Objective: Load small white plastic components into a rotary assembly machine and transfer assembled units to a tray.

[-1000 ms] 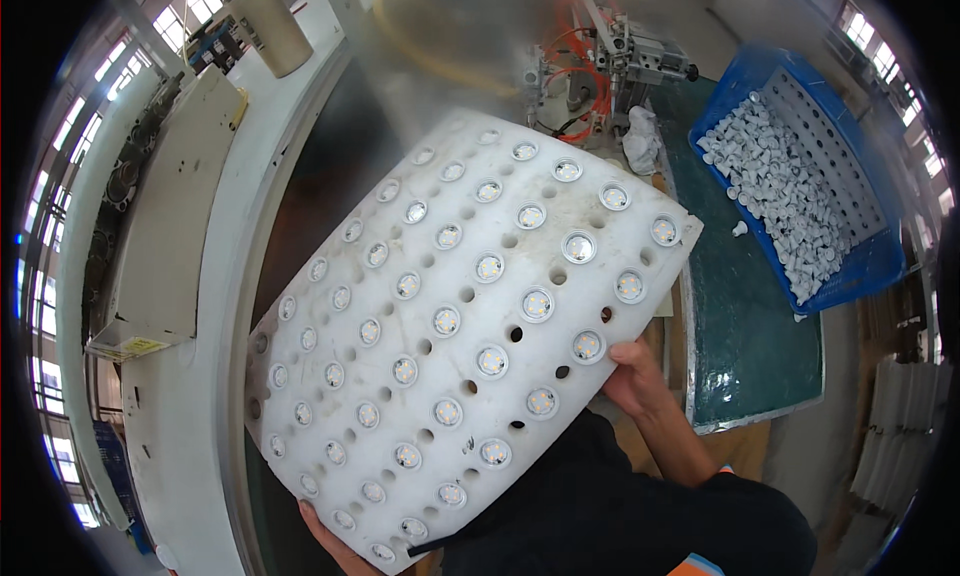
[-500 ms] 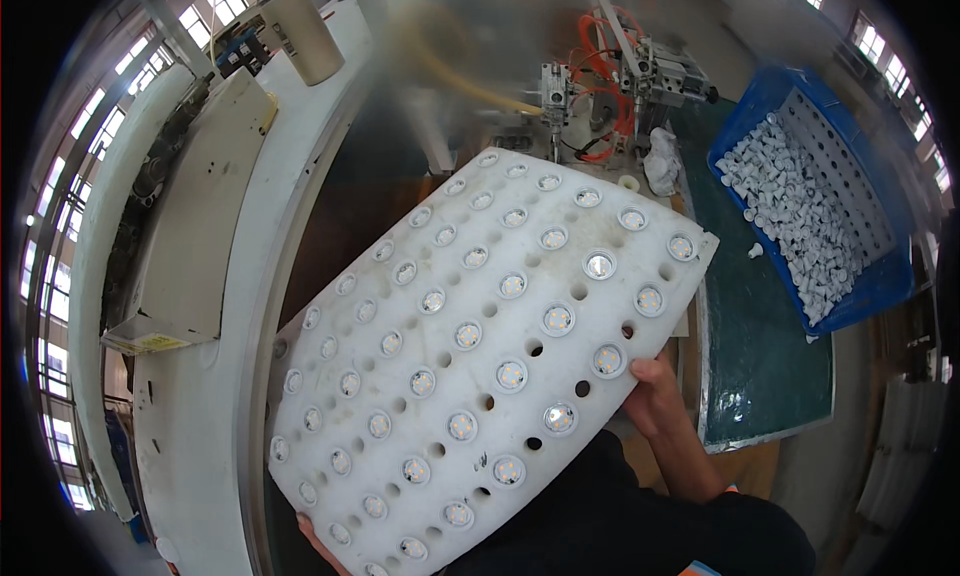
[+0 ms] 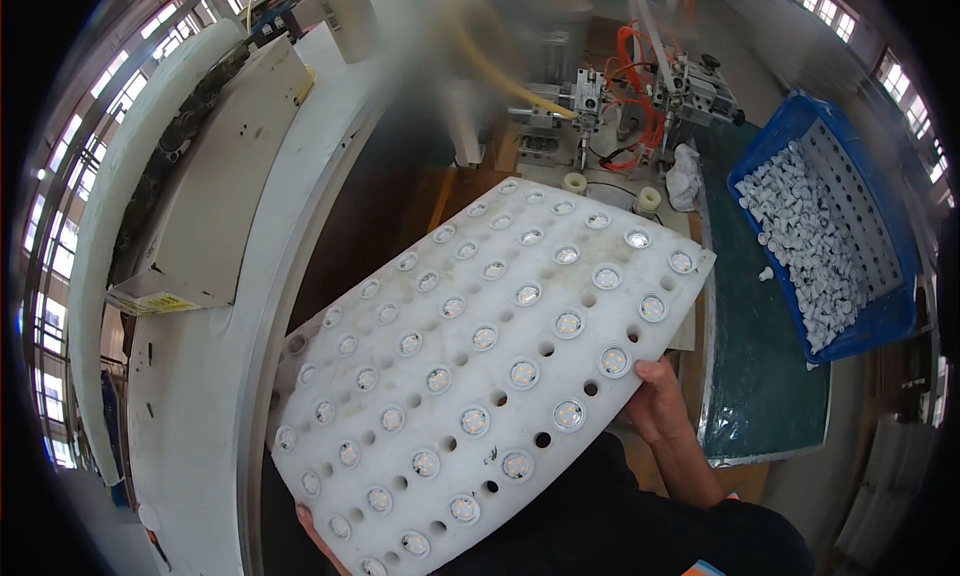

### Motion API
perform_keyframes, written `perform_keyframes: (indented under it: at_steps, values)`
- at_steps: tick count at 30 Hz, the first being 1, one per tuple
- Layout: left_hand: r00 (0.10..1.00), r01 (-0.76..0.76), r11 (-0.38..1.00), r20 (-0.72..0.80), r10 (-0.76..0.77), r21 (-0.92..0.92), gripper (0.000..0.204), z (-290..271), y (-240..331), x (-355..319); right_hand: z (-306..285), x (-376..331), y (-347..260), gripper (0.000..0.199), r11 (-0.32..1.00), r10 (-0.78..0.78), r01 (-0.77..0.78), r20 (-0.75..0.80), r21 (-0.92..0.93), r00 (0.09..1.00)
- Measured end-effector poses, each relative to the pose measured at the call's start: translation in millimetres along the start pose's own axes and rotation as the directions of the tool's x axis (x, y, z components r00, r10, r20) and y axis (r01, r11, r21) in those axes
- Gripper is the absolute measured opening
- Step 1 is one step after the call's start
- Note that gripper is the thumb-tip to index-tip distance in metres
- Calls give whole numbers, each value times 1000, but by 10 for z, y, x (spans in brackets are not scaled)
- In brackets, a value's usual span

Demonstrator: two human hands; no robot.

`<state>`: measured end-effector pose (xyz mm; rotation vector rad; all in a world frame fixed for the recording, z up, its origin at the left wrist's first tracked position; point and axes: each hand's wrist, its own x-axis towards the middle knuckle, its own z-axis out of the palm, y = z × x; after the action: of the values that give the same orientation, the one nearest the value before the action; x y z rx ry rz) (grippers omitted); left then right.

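Head view shows the white board left of the blue crate, right hand pinching its edge, left hand with fingers too hidden to tell, apparently spaced for balance.

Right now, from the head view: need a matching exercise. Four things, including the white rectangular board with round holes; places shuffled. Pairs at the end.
Things
1. White rectangular board with round holes
2. Blue rectangular plastic basket
3. Thin orange tubes
4. Single loose small white part

Places
A. At the grey metal machine, beyond the board
B. On the dark green tabletop, outside the basket
C. Held at its edges by the left hand and right hand
D. At the right, containing heaped small white parts

Pairs: 1-C, 2-D, 3-A, 4-B
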<state>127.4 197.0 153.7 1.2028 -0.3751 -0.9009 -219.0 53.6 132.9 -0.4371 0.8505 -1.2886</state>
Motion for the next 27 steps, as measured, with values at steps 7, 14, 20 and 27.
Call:
perform_keyframes:
  at_steps: [7,14,20,27]
  values:
    - [996,-40,994,75,48,-103,62,42,62,-43,-20,-21,-8,55,1000,13,-13,-14,17,1000]
    - [954,112,978,-255,-155,-175,63,290,239,-12,-86,-45,16,56,999,7,-7,-1,40,1000]
    - [998,26,984,-46,-34,-175,63,-278,-190,141,-20,-66,-11,56,993,63,-67,47,95,997]
    - [988,133,977,102,-117,-169,64,-179,-401,358,-128,-59,91,58,992,73,-84,122,89,990]
